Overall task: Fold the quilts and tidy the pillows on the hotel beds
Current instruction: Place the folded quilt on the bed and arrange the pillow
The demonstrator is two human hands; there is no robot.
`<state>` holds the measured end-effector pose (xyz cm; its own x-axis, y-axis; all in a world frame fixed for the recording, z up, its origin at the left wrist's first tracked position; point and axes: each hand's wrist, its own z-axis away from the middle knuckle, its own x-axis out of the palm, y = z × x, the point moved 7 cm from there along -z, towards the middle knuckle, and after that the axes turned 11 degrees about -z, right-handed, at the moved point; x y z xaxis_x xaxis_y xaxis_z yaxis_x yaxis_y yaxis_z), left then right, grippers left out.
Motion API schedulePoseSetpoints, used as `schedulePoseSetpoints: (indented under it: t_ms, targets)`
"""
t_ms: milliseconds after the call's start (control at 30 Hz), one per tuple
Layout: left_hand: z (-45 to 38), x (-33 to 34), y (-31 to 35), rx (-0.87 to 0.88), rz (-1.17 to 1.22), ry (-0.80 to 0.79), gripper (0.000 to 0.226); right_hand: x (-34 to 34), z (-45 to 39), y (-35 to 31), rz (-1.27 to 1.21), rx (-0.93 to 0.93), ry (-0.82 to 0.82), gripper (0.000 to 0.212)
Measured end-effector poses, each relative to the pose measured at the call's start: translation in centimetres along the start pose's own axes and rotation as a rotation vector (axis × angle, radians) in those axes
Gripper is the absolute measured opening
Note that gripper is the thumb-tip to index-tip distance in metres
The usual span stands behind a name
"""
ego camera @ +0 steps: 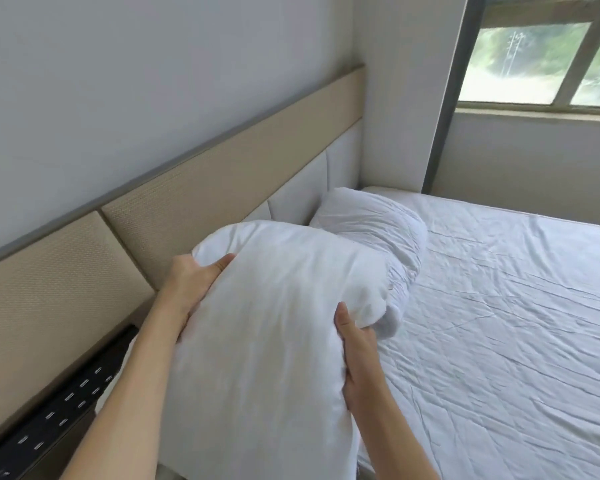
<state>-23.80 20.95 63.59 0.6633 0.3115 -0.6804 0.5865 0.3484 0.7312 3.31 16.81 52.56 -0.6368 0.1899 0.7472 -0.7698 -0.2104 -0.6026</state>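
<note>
A white pillow (267,323) is held up over the head end of the bed. My left hand (193,282) grips its left edge, thumb on top. Its right edge is gripped by my right hand (357,355), fingers behind the fabric. A second white pillow (371,220) lies against the headboard at the far corner, partly hidden behind the held one. The bed (506,306) is covered with a wrinkled white sheet. No quilt shows in this view.
A beige padded headboard (201,216) runs along the wall at left. A black switch panel (63,407) sits low at the left. A window (541,64) with a dark frame stands past the bed's far side.
</note>
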Motion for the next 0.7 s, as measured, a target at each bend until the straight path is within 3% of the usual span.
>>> schedulePoseSetpoints:
  t_ms: [200, 467, 600, 700]
  targets:
    - [-11.7, 6.9, 7.2, 0.099, 0.13, -0.016, 0.039, 1.9, -12.8, -7.6, 0.127, -0.157, 0.012, 0.043]
    - [-31.0, 19.7, 16.1, 0.202, 0.224, -0.168, 0.041, 2.2, -32.2, -14.9, 0.259, -0.266, 0.16, 0.041]
    - [-38.5, 26.7, 18.1, 0.235, 0.193, -0.224, 0.041, -0.5, -40.2, -17.3, 0.338, -0.299, 0.272, 0.034]
    - [-42.7, 34.8, 14.8, 0.177, 0.03, -0.296, 0.048, -6.5, -45.8, -15.6, 0.478, -0.258, 0.468, 0.03]
